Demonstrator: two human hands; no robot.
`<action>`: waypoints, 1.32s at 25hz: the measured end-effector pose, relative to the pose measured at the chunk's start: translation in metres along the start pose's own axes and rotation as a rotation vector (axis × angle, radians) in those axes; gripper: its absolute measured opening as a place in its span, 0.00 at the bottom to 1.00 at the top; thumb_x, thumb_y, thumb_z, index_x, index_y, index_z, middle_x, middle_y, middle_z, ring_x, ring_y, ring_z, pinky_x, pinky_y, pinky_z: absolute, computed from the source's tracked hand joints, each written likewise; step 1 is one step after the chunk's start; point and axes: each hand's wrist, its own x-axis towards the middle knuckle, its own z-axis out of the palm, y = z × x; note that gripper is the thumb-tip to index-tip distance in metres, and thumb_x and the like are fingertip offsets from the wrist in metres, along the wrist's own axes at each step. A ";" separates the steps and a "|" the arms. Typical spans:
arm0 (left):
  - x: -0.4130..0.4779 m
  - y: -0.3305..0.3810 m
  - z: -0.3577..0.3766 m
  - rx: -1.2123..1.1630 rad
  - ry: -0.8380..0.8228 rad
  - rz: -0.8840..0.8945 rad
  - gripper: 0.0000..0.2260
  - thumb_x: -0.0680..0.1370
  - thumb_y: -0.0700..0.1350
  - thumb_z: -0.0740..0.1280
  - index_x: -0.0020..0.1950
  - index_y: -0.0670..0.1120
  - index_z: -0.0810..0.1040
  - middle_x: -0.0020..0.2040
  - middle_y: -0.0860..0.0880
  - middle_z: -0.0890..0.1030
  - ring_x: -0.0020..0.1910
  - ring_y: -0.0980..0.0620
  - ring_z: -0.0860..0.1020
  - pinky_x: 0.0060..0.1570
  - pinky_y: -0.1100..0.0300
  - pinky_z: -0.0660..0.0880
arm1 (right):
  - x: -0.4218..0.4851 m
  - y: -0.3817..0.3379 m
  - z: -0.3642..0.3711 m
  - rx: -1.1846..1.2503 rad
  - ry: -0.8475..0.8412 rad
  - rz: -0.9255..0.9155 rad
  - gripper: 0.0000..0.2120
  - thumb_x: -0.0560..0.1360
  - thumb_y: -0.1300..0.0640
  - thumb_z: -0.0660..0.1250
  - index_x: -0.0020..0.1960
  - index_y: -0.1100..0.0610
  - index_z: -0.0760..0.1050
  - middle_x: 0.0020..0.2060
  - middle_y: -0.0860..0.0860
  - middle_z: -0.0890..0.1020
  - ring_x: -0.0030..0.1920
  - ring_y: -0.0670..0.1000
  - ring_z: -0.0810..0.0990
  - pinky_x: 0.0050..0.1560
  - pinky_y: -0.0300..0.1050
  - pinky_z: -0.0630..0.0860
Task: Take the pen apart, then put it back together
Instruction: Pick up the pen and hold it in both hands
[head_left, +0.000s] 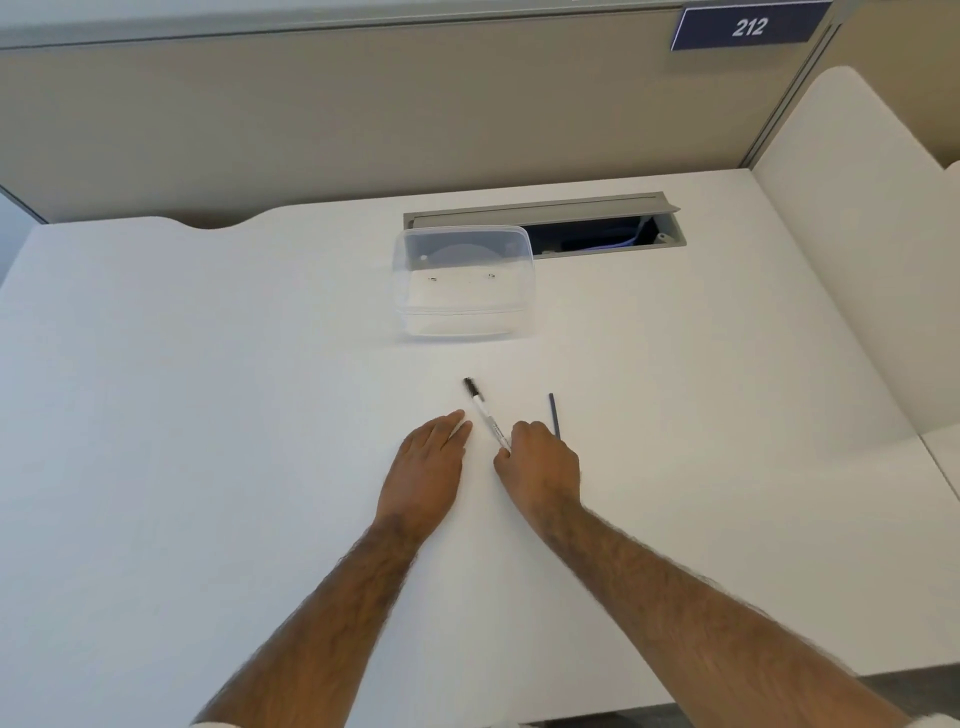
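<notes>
Fingers of right hand (540, 460) pinch pen (482, 410); left hand's (426, 467) straight on desk (208, 415), edges far.

Office cubicle, partition (311, 114), number sign (748, 26), white desk (208, 364)

A pen (484, 414) lies on the worktop (208, 389) between left hand (423, 467) and right hand (540, 467), a rod (554, 413) to its right. Behind stands a tub (465, 283), before a hatch (597, 210).

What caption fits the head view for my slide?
Right hand pinches the pen on the white desk; left hand lies flat, dark refill beside.
</notes>
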 end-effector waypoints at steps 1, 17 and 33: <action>0.003 0.000 -0.002 0.033 0.022 0.055 0.20 0.79 0.35 0.68 0.71 0.41 0.76 0.73 0.45 0.75 0.72 0.42 0.73 0.73 0.48 0.67 | 0.000 0.000 -0.002 -0.009 0.012 -0.030 0.07 0.78 0.54 0.61 0.48 0.56 0.75 0.44 0.51 0.79 0.43 0.55 0.81 0.36 0.45 0.69; 0.040 0.014 -0.058 0.063 0.092 0.141 0.08 0.80 0.40 0.69 0.56 0.49 0.84 0.45 0.53 0.85 0.44 0.50 0.82 0.78 0.49 0.58 | 0.003 0.019 -0.052 1.037 -0.029 -0.098 0.07 0.75 0.65 0.70 0.47 0.54 0.83 0.37 0.51 0.87 0.38 0.50 0.86 0.47 0.43 0.81; 0.035 0.034 -0.077 -0.201 -0.173 0.051 0.12 0.84 0.50 0.62 0.50 0.45 0.82 0.41 0.50 0.79 0.44 0.48 0.73 0.46 0.56 0.68 | 0.003 0.032 -0.058 0.823 -0.126 -0.251 0.07 0.80 0.65 0.64 0.48 0.57 0.80 0.37 0.49 0.85 0.35 0.45 0.83 0.43 0.36 0.78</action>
